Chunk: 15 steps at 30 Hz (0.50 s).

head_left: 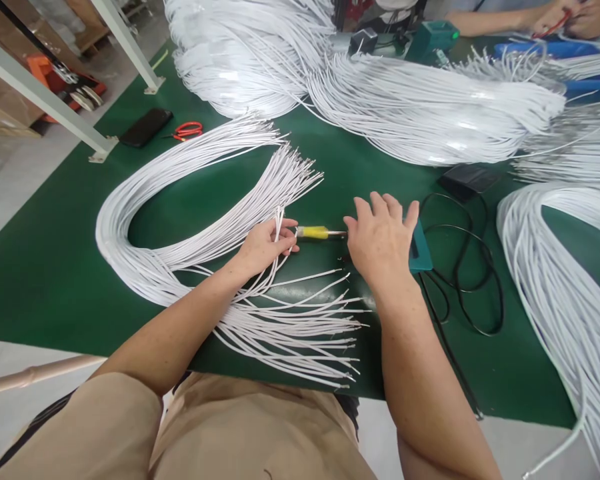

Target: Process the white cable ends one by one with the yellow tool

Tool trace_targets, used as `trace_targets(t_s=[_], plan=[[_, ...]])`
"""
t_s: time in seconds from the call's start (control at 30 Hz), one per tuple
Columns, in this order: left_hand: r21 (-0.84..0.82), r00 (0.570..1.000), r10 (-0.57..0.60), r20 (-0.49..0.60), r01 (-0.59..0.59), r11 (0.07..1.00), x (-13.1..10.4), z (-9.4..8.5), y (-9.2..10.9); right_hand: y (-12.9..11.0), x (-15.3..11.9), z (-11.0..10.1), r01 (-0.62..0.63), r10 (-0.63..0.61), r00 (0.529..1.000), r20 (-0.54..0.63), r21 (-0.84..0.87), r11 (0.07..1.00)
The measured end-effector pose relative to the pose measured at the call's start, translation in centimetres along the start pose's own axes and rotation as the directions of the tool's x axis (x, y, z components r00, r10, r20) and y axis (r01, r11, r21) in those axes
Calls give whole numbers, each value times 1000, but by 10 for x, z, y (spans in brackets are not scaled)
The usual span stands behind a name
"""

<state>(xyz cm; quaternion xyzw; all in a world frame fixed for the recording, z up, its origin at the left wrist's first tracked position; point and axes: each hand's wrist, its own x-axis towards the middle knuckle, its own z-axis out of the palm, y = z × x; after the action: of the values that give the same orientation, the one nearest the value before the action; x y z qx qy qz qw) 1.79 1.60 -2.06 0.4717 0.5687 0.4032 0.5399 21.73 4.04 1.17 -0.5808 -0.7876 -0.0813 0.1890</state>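
At your 11 o'clock: black phone (146,127) flat on green mat (55,267), red-handled scissors (187,130) just beside it. At 12 to 1: big white wire bundles (430,113) heaped, green device (433,37) behind. At 2: black pedal-like box (467,180), black cord (463,267) looping below. Far 1 o'clock: another person's hands (575,17). At 10: white frame leg (55,110).

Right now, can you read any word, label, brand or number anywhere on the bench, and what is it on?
None can be read.
Yellow sleeve at the left hand: no print visible.
Teal device under the right hand: no marking shows.
Green box at the back: too blurred to tell.
Black phone: blank.
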Motion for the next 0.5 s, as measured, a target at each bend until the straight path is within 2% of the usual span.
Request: trace_targets(t_s=[0.2, 0.27, 0.3, 0.33, 0.4, 0.47, 0.5], plan=[[-67, 999, -12, -36, 9, 998, -2, -5, 6, -3, 0, -1, 23, -23, 1000, -7, -11, 1000], [-123, 999, 7, -44, -13, 992, -3, -8, 6, -13, -1, -7, 87, -88, 996, -3, 88, 992], [-155, 999, 14, -35, -19, 988, -4, -9, 6, -19, -1, -10, 158, -163, 986, 18, 168, 973], [-187, 1000, 14, -21, -18, 982, -4, -10, 5, -26, -2, -12, 244, -264, 964, 42, 261, 934], [-241, 1000, -5, 6, 6, 971, -5, -12, 5, -40, -6, -14, 416, -490, 868, 81, 421, 806], [-274, 999, -33, 32, 40, 961, -6, -13, 6, -51, -11, -11, 509, -608, 789, 89, 459, 728], [-283, 998, -45, 44, 55, 958, -6, -13, 6, -56, -13, -9, 534, -632, 769, 98, 447, 718]])
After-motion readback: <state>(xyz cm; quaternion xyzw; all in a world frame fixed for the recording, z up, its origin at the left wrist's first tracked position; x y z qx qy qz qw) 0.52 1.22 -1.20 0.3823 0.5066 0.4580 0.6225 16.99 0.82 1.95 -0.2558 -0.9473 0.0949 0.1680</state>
